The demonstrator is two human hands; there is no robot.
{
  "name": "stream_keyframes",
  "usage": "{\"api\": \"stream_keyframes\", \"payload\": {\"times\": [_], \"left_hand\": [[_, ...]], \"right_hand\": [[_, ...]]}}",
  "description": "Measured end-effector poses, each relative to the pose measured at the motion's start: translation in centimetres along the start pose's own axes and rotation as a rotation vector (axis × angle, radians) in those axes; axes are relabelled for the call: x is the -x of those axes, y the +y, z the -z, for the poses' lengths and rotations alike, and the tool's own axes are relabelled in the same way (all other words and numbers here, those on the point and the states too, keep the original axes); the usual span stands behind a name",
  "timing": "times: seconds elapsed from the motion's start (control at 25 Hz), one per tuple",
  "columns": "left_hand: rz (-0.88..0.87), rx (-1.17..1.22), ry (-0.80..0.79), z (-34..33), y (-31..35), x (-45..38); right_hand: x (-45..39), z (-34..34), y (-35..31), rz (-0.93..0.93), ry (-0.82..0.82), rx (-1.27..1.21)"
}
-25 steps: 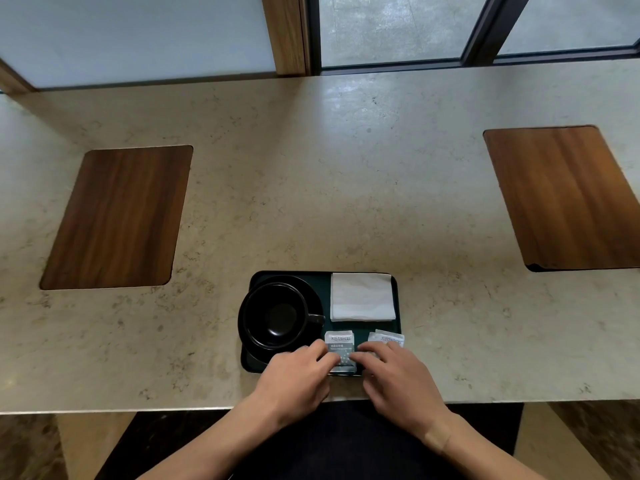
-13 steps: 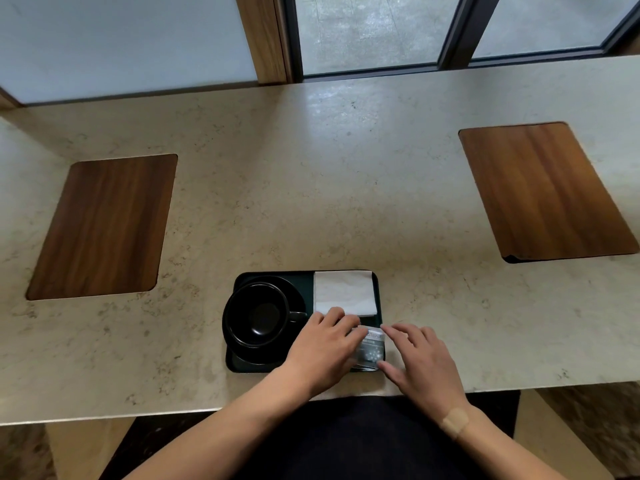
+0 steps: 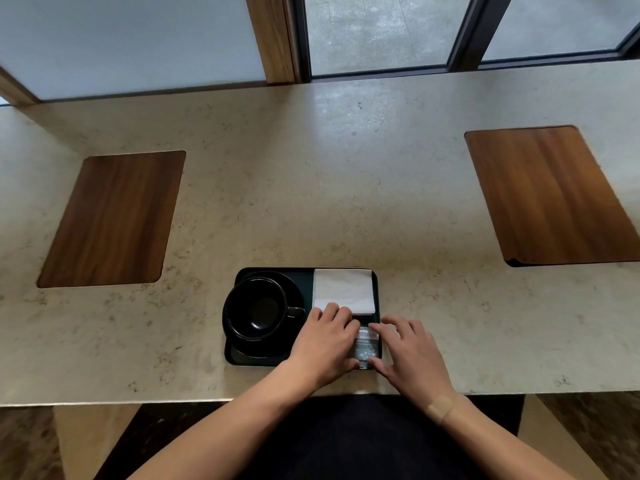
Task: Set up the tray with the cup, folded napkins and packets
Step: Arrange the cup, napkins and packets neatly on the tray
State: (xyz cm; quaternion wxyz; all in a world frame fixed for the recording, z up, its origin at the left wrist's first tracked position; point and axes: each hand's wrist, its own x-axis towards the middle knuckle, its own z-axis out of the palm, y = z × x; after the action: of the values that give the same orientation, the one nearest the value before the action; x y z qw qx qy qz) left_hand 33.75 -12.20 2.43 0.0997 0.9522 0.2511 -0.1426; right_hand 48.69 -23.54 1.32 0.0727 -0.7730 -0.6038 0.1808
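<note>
Both forearms come in from the lower edge of the frame and meet near the lower centre. The left hand (image 3: 325,344) lies palm down, its fingers bent a little and pointing to the upper right, the thumb at the lower right of the hand. The right hand (image 3: 410,355) is also palm down, fingers spread and slightly curved, pointing to the upper left. The fingertips of the two hands are very near each other. A skin-coloured plaster (image 3: 440,407) sits on the right wrist.
</note>
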Motion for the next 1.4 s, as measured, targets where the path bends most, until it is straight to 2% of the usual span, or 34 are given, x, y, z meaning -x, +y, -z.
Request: {"api": "stream_keyframes", "payload": {"times": [0.36,0.68,1.04,1.4], "left_hand": [[0.050,-0.031,-0.009,0.3,-0.4,-0.1],[0.023,-0.024,-0.031,0.6,-1.1,-0.5],[-0.011,0.017,-0.047,0.0,-1.2,-1.0],[0.030,0.039,-0.034,-0.2,-1.2,-1.0]], "right_hand": [[-0.4,-0.6,-0.7,-0.070,-0.018,0.032],[-0.5,-1.0,-0.4,-0.113,-0.047,0.000],[-1.4,-0.8,0.1,-0.119,-0.110,0.014],[-1.5,-1.0,-0.3,-0.112,-0.098,0.027]]}}
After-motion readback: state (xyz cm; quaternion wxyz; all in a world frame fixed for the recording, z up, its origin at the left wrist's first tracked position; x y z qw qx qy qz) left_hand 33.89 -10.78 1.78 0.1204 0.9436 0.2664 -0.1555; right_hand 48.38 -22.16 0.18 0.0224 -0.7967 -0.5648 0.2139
